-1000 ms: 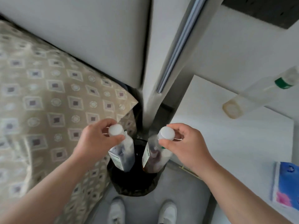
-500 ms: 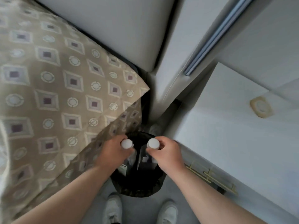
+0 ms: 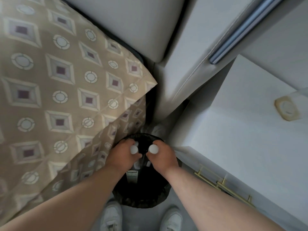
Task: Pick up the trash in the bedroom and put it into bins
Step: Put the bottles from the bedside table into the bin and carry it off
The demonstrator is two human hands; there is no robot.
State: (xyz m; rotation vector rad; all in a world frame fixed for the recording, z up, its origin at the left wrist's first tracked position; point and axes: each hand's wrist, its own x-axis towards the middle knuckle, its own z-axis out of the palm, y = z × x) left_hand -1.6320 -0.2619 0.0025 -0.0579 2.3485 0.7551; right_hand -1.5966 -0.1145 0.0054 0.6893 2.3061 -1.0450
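A black-lined bin (image 3: 141, 195) stands on the floor between the bed and a white nightstand. My left hand (image 3: 122, 156) grips a clear bottle by its neck, its white cap (image 3: 134, 149) showing and its labelled body (image 3: 132, 176) hanging down inside the bin. My right hand (image 3: 162, 158) holds a second bottle the same way, white cap (image 3: 153, 149) up, the body mostly hidden in the dark bin. Both hands are low over the bin's mouth, close together.
The bed with a beige patterned cover (image 3: 63, 97) fills the left. A white nightstand (image 3: 241, 139) with brass drawer handles (image 3: 223, 184) is at the right, another clear bottle (image 3: 286, 108) lying on it. My white shoes (image 3: 141, 217) stand just before the bin.
Both hands have gone down with the bottles, from above the bin to its mouth, so the bottle bodies now hang inside it. My head has tilted further down.
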